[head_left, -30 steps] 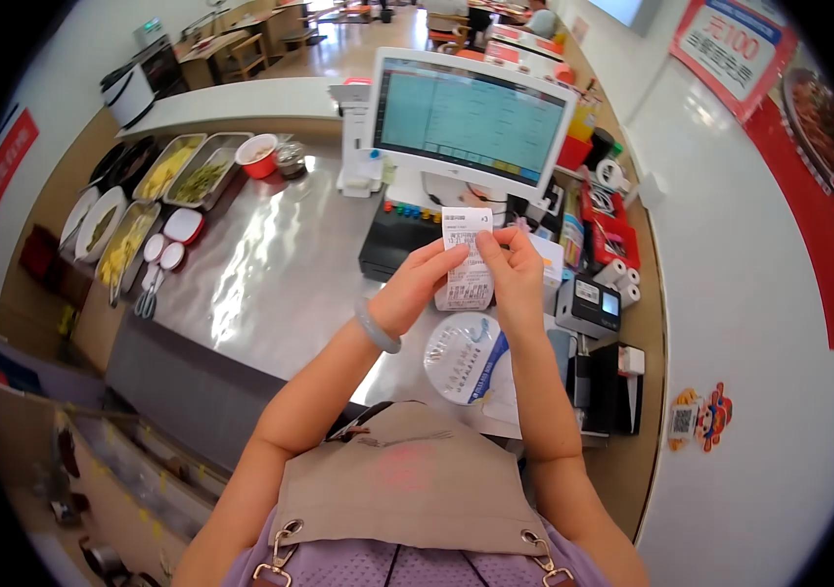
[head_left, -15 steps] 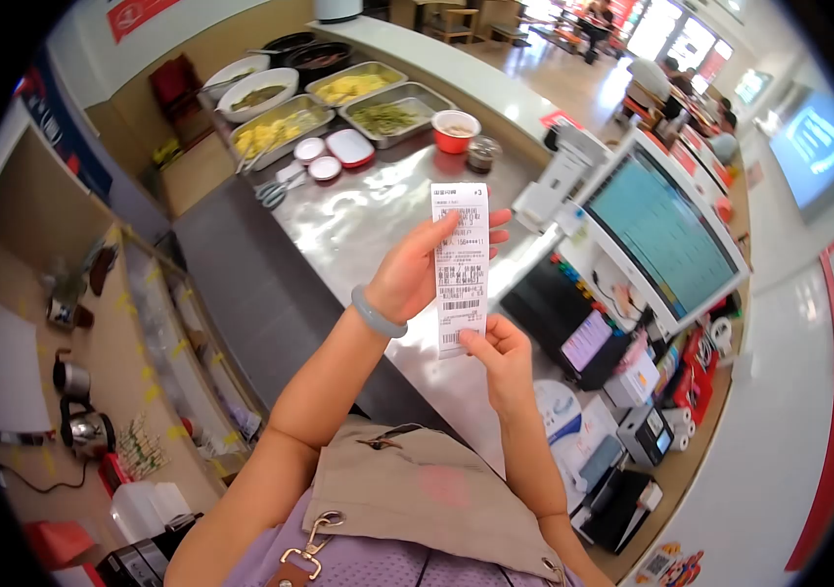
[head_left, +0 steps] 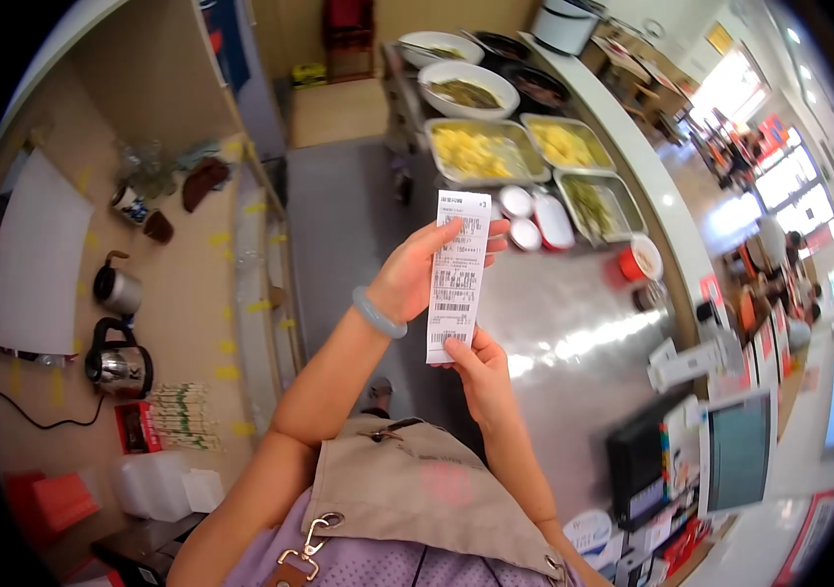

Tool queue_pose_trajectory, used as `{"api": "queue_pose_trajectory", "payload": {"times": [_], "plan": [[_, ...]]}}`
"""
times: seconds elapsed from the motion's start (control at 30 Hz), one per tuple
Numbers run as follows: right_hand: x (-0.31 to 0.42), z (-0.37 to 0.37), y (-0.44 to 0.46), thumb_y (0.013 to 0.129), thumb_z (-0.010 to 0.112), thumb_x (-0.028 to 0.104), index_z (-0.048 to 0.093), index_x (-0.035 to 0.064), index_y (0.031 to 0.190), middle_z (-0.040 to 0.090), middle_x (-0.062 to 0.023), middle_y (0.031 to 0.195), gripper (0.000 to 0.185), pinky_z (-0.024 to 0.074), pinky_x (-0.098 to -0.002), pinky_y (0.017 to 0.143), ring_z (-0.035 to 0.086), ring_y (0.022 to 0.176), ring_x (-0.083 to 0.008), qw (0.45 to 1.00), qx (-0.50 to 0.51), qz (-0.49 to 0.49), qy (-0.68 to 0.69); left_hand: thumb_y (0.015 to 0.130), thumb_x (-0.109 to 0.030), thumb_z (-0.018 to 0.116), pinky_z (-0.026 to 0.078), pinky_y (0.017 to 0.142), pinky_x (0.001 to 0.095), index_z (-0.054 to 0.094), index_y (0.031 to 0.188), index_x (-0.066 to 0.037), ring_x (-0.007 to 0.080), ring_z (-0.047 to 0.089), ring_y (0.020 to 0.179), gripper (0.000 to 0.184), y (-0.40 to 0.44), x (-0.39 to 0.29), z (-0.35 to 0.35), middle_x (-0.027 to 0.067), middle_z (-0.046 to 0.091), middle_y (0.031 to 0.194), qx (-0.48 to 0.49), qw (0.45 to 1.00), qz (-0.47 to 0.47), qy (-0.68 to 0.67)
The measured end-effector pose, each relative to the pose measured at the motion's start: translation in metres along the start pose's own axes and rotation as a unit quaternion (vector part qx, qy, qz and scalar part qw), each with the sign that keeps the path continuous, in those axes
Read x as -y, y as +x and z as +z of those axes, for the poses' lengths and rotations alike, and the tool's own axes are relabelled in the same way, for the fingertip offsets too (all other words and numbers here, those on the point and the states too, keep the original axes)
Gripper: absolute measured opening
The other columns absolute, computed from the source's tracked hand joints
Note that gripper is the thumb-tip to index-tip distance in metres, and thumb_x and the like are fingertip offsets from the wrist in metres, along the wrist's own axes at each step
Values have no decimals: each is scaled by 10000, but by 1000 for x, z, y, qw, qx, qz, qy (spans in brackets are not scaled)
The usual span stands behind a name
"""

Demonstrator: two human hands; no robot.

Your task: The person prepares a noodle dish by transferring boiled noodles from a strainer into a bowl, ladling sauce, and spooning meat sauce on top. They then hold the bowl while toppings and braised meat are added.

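A long white printed receipt (head_left: 457, 284) is held up in front of my chest, its printed side facing me. Near its upper part, my left hand (head_left: 405, 274) grips it with the thumb on the front and the fingers behind, tips showing past the right edge. A grey bangle (head_left: 379, 313) circles my left wrist. At the bottom end, my right hand (head_left: 483, 376) pinches the paper, thumb in front. Behind the receipt lie the floor and the metal counter (head_left: 559, 323).
Metal trays of yellow food (head_left: 475, 152), a tray of green vegetables (head_left: 588, 205) and white bowls (head_left: 466, 93) stand on the counter. A monitor (head_left: 738, 455) is at right. Kettles (head_left: 119, 367) and bundled packets (head_left: 182, 416) sit on the left shelf. People sit beyond the counter.
My view has turned left, so the counter, food trays and monitor now appear farther right, and more of the floor and left shelf shows. Both hands keep hold of the receipt.
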State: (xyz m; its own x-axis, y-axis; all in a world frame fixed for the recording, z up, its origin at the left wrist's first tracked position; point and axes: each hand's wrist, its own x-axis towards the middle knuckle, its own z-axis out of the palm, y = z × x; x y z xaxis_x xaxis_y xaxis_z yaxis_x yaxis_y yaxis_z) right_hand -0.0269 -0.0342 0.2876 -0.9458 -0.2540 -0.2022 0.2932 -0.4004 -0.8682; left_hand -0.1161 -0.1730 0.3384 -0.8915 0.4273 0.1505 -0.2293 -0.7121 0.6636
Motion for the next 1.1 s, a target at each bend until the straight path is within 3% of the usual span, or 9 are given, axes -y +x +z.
{"api": "queue_pose_trajectory", "payload": {"times": [0.13, 0.2, 0.33, 0.6, 0.67, 0.83, 0.87, 1.1], "plan": [[-17, 40, 75, 850, 615, 139, 585, 23, 965, 639, -30, 872, 167, 401, -228, 709, 556, 768, -75, 999, 36, 33, -9, 953, -252, 383, 389, 994, 382, 375, 1295, 22, 295, 482, 1157, 439, 11, -55, -72, 187, 458, 1293, -48, 998, 43, -11], [-20, 71, 120, 860, 587, 125, 567, -1, 1045, 633, -47, 925, 225, 442, -242, 725, 577, 799, -98, 996, 68, 50, -25, 953, -251, 383, 390, 994, 383, 376, 1294, 24, 297, 481, 1157, 439, 21, -95, -110, 194, 459, 1289, -64, 996, 58, -5], [-27, 113, 205, 852, 618, 146, 586, 31, 953, 635, -21, 860, 156, 391, -203, 687, 536, 744, -53, 993, 81, 88, -17, 953, -249, 379, 393, 992, 386, 383, 1289, 24, 299, 483, 1153, 433, 44, -148, -179, 198, 459, 1286, -107, 990, 87, -23], [-24, 190, 421, 862, 603, 134, 582, 29, 957, 631, -17, 861, 144, 398, -197, 692, 535, 757, -44, 982, 146, 121, -1, 957, -262, 378, 423, 956, 372, 404, 1256, 44, 276, 527, 1097, 429, 146, -278, -316, 196, 511, 1228, -153, 981, 120, -15], [-21, 209, 470, 866, 596, 135, 582, 28, 958, 632, -19, 866, 141, 403, -208, 696, 541, 765, -54, 981, 158, 111, -21, 957, -265, 351, 391, 988, 409, 393, 1273, 21, 299, 508, 1110, 428, 169, -303, -352, 199, 496, 1240, -161, 977, 137, -5], [-32, 234, 575, 877, 588, 150, 553, 55, 893, 640, -35, 849, 103, 416, -218, 684, 559, 723, -73, 975, 183, 116, -45, 958, -284, 366, 447, 913, 404, 421, 1227, 18, 290, 558, 1023, 408, 205, -354, -416, 204, 548, 1153, -212, 960, 182, 2], [-20, 259, 616, 877, 588, 150, 553, 55, 893, 640, -35, 849, 103, 416, -218, 684, 559, 723, -73, 973, 191, 120, -45, 958, -284, 366, 447, 913, 404, 421, 1227, 18, 290, 558, 1023, 408, 227, -391, -435, 204, 548, 1153, -218, 958, 187, 4], [-22, 326, 793, 876, 597, 155, 548, 41, 930, 651, -71, 832, 135, 447, -232, 692, 589, 743, -103, 959, 233, 145, -67, 956, -300, 370, 488, 830, 401, 406, 1269, -29, 277, 591, 957, 416, 308, -485, -567, 197, 567, 1130, -263, 938, 220, 41]]}}
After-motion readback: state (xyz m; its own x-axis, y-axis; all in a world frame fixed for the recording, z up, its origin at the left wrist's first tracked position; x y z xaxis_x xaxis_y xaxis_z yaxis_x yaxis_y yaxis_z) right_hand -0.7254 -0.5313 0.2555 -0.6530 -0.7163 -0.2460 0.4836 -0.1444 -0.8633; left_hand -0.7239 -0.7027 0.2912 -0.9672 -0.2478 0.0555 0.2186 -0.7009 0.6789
